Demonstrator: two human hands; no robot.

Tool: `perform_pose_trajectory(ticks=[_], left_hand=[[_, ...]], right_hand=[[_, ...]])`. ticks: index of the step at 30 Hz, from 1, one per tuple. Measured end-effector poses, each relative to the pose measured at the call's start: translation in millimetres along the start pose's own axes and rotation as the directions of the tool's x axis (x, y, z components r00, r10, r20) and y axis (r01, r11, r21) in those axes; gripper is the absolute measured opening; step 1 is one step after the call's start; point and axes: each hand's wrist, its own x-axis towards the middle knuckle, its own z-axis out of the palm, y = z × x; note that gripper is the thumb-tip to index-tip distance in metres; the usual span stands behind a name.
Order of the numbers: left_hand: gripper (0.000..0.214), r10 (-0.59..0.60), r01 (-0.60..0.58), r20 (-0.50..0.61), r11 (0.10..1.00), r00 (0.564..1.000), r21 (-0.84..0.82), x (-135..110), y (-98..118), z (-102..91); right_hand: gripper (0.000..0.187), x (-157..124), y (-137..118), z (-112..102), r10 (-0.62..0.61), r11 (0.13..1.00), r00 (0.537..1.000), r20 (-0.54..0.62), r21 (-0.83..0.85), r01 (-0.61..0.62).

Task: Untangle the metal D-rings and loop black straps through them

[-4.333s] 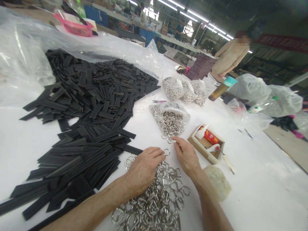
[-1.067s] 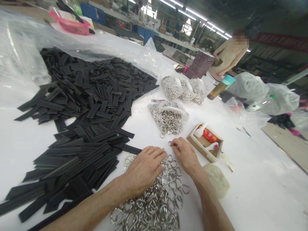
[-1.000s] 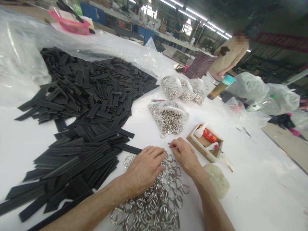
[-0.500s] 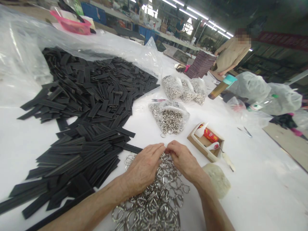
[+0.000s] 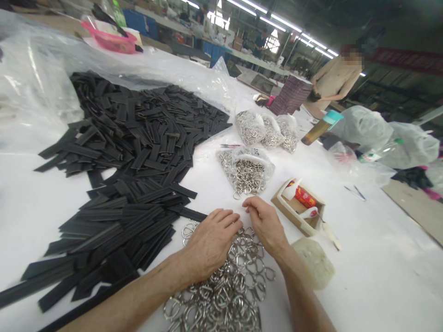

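Metal rings lie heaped near, partly beneath my palm-down left hand; whether it grips the black strip, I cannot tell. My right hand curves loosely, fingers parted, near the bag's mouth; a knock there could spill more.

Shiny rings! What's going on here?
Someone's left grip lies over the heap of metal rings, at the end of a black strip; what's under it is hidden. Their right grip, with no ring showing in it, is curled near an opened bag of rings. More black strips are piled on the left.
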Motion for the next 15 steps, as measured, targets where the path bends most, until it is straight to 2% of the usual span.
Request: perform_pose_trajectory(ticks=[3, 6, 8, 11, 13, 15], left_hand=[[0.028, 0.006, -0.007, 0.011, 1.0, 1.0, 0.012, 0, 1, -1.4], [0.028, 0.006, -0.006, 0.011, 1.0, 1.0, 0.014, 0, 1, -0.8], [0.028, 0.004, -0.004, 0.005, 1.0, 1.0, 0.012, 0, 0, 0.0], [0.028, 0.001, -0.001, 0.0, 1.0, 1.0, 0.011, 0, 0, 0.5], [0.027, -0.001, 0.001, -0.001, 1.0, 1.0, 0.01, 0, 0, 0.0], [0.027, -0.001, 0.001, 0.0, 1.0, 1.0, 0.011, 1, 0, -0.8]], right_hand=[[0.036, 2, 5, 11, -0.177, 0.974, 0.984, -0.025, -0.146, 0.172], [0.043, 3, 8, 16, -0.248, 0.927, 0.968, 0.038, -0.283, 0.248], [0.044, 3, 9, 16, -0.26, 0.907, 0.964, 0.05, -0.329, 0.262], [0.041, 3, 11, 15, -0.263, 0.917, 0.964, -0.031, -0.319, 0.24], [0.04, 4, 13, 13, -0.233, 0.937, 0.968, -0.094, -0.288, 0.197], [0.043, 6, 14, 12, -0.199, 0.946, 0.976, -0.088, -0.277, 0.168]])
